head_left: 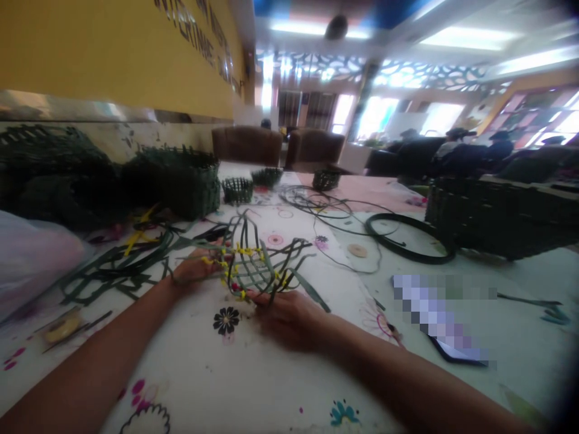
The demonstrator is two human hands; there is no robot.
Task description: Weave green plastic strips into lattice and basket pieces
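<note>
In the head view, the person's right hand [289,319] is curling closed on the lower edge of an open lattice of dark green strips [253,265], which is pinned with small yellow clips [244,250]. The left hand [196,268] is pressing against its other side, partly hidden, so I cannot tell whether it is gripping. The lattice is sitting between the hands, just above the floral-clothed desk [203,367]. Only its middle is crossing into a weave so far; long strip ends are splaying loose, and no walls are standing. Woven square baskets [176,184] are sitting beyond it, near a coil of green strip [407,238].
</note>
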